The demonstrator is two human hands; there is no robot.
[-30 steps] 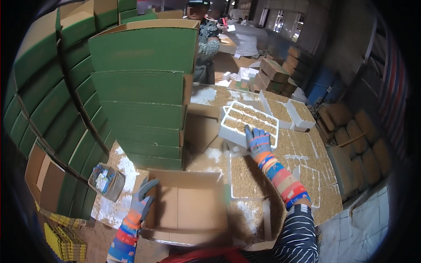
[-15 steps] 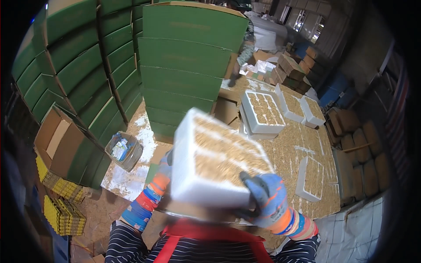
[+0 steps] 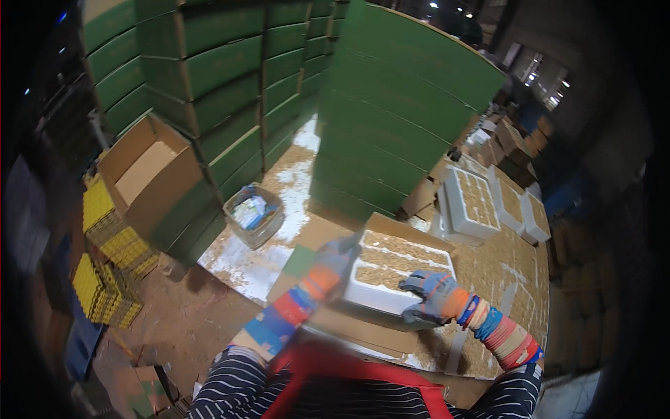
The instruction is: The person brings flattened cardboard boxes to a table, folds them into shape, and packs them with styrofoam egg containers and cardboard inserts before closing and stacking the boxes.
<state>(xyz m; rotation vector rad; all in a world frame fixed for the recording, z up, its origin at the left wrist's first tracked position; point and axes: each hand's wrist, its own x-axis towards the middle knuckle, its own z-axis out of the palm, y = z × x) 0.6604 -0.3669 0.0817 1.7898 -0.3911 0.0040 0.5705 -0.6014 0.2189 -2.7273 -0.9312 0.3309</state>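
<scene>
A white foam tray (image 3: 398, 269) filled with tan material sits down inside an open brown cardboard box (image 3: 380, 328) in front of me. My left hand (image 3: 336, 260), in a grey glove with a colourful sleeve, grips the tray's left edge. Gloved in blue-grey, my right hand (image 3: 433, 297) holds the tray's near right corner. Both forearms reach in from the lower edge.
Tall stacks of green cartons (image 3: 391, 119) stand ahead and to the left. More filled white foam trays (image 3: 471, 202) lie on the floor at right. An open brown box (image 3: 150, 174), a small basket (image 3: 255, 213) and yellow packs (image 3: 105, 279) are at left.
The foam tray, held up close to my head half a second ago, has come down into the cardboard box. A second ago my right hand was reaching toward the trays on the floor.
</scene>
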